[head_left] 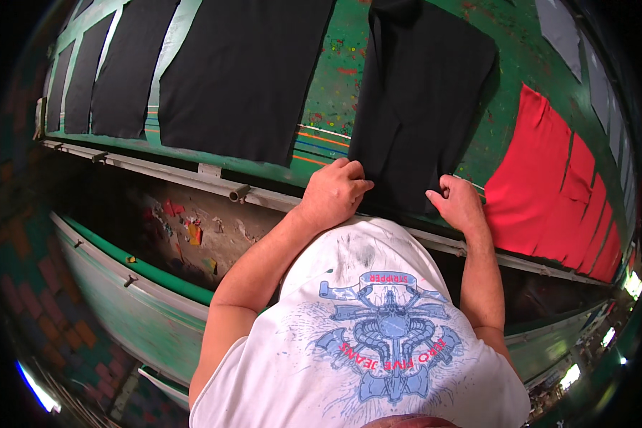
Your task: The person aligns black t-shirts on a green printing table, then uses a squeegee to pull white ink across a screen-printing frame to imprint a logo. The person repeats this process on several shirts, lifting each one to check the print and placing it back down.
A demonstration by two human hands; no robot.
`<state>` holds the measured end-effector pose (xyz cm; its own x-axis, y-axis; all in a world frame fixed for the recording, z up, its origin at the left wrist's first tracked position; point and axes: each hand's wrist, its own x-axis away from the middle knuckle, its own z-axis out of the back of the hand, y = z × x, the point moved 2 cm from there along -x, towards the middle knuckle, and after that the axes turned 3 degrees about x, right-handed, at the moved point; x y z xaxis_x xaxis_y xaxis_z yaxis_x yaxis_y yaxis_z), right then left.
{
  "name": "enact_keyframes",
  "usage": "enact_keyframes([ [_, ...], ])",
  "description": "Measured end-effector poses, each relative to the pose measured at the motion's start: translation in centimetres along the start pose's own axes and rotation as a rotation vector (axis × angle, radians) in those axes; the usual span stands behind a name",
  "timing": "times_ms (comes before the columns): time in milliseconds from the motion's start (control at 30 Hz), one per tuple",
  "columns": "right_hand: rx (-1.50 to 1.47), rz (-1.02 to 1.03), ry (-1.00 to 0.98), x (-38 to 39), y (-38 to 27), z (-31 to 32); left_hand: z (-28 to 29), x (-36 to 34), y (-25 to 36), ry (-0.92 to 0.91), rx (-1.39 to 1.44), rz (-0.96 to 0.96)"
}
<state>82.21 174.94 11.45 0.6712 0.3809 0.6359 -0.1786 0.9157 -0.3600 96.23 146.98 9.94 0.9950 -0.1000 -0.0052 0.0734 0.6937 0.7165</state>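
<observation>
A black fabric piece (421,100) lies on the green table right in front of me, with a fold along its left side. At its near left corner, my left hand (335,187) is closed with the fingers pinched on the cloth edge. My right hand (460,203) is curled at the near right corner, thumb and forefinger pinching the edge there. The fabric's near edge hangs close to my shirt, and the fingertips partly hide its corners.
The green table (328,93) carries a wide black panel (235,78) and narrower black strips (125,71) to the left. Red fabric pieces (542,178) lie on the right, grey ones (560,32) beyond. A metal rail (157,167) edges the table; scraps (192,232) litter the floor.
</observation>
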Motion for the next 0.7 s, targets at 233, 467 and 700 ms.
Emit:
enact_keyframes([
  [233, -0.011, -0.018, -0.035, -0.9, -0.1, 0.5, -0.2, 0.1, -0.4, 0.054, 0.006, 0.014],
  [467, -0.042, 0.057, 0.012, -0.6, 0.6, 0.3, 0.8, 1.7, -0.5, 0.352, 0.092, 0.081],
  [700, -0.055, -0.101, 0.017, 1.6, 5.3, 0.5, 3.0, 5.2, -2.3, 0.343, 0.221, 0.7],
])
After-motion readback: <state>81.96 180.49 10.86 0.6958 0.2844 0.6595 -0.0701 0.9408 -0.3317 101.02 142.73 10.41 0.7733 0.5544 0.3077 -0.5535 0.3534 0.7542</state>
